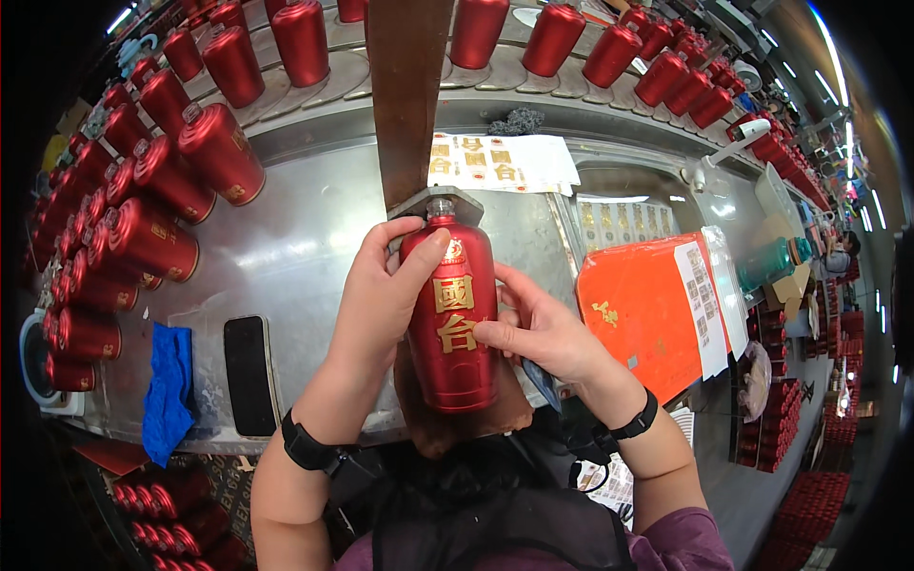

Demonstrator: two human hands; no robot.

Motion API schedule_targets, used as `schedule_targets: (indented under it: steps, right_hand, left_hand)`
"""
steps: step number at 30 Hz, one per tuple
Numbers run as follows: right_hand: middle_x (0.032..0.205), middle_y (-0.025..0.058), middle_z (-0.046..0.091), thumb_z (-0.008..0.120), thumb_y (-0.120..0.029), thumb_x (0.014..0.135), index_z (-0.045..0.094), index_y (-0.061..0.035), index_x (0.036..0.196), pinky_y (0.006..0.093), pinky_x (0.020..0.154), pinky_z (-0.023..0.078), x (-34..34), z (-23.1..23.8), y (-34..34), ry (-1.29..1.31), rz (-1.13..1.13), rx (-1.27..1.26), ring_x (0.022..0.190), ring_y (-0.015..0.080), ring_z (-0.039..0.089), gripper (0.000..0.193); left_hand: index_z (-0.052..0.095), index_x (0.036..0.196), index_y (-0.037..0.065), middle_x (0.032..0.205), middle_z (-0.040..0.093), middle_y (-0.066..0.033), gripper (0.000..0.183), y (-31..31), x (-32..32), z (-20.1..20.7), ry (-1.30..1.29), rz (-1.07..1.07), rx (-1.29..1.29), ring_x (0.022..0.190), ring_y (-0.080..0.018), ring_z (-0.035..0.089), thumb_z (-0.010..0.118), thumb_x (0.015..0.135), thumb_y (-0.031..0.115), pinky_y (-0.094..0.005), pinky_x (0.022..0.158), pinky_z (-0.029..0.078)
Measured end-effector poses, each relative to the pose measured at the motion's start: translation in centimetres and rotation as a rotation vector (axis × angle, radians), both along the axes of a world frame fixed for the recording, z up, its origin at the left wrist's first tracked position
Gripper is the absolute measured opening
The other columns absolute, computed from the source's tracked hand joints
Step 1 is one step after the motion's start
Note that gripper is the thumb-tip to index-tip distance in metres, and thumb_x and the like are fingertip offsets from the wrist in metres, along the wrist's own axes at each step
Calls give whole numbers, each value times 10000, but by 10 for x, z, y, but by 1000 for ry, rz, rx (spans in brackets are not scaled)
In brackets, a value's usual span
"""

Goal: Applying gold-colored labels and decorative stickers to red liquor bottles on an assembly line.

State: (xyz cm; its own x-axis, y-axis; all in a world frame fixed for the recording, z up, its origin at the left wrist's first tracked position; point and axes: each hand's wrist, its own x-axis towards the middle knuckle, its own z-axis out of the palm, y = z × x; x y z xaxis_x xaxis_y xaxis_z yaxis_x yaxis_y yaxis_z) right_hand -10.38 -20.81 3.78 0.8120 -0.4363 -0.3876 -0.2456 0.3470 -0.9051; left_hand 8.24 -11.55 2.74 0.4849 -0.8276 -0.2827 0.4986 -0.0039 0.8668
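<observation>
A red bottle (449, 376) with raised gold characters and a clear stopper lies with its neck pointing away from me, at the bench's near edge. Its neck rests by a grey angled bracket (415, 203), and a brown cloth or pad (514, 407) shows under its base. My left hand (386, 276) is closed around the upper left side, thumb across the shoulder. On the right side, my right hand (543, 333) grips the bottle, its thumb pressed on the edge of the lower gold character. Its other fingers are partly hidden behind the bottle.
Sheets of gold stickers (533, 157) lie beyond the bottle. An orange folder-like board (628, 319) is at right, a phone (249, 376) and blue cloth (168, 390) at left. Red bottles crowd the left, and several stand on the conveyor (343, 76). A brown post (407, 86) rises ahead.
</observation>
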Motion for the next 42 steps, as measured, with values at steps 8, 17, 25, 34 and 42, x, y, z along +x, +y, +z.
schedule_targets:
  steps: [8,17,25,34,42]
  right_hand:
    - [1379,56,596,763,-157,956,271,-67,1620,193,653,481,-2,-2,-4,36,26,-13,858,21,607,831]
    - [1276,89,655,668,-298,1027,373,-47,1581,204,648,496,-11,-5,-16,43,-15,-26,758,39,605,677]
    - [965,23,724,531,-405,1094,665,-21,1311,221,690,532,-14,11,-104,92,-271,173,775,59,642,461]
    - [1059,23,719,792,-60,865,692,-5,1204,236,867,542,46,61,-59,-51,-35,-406,957,82,670,357]
    - [938,80,755,823,-193,841,731,-1,1093,314,802,553,68,73,-54,97,57,-1030,856,129,695,330]
  left_hand:
    - [498,1346,-33,1171,668,-149,502,0,-3,0,40,-12,-31,1039,-164,670,739,981,215,-292,899,558]
    - [447,1424,-26,1260,638,-160,579,3,-3,-2,33,-37,9,1126,-190,649,740,972,187,-323,958,550]
    - [357,1507,-18,1334,596,-165,722,11,-7,-8,6,-115,-27,1193,-209,617,761,954,208,-355,1013,528]
    - [380,1490,-36,1294,625,-158,712,9,-6,-11,-23,-117,-19,1143,-197,640,768,949,215,-344,981,545]
    - [401,1473,-45,1274,634,-159,710,8,-7,-12,-39,-103,-35,1108,-191,654,781,939,229,-339,948,560]
